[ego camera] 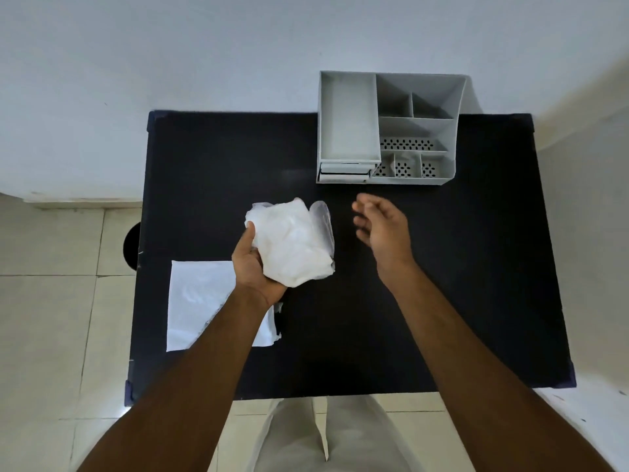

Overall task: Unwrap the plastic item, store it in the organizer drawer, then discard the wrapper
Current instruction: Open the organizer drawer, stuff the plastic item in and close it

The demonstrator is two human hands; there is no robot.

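Left hand grips a white wrapped bundle; right hand hovers empty.

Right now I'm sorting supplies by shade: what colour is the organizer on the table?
Light grey organizer, with dark-dotted perforated compartments; seen in the head view.

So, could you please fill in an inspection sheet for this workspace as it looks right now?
Surface: black table, mostly bare.
Job's things: white wrapped bundle held above the table; grey organizer at the far edge, compartments look empty, drawers shut.
Clutter: flat white sheet near the left edge, partly under the forearm.
Grippers: left hand gripping the bundle; right hand open, empty, blurred.
Cables: nothing seen.
Surroundings: white wall, tiled floor, dark round object beside the table, partly hidden.
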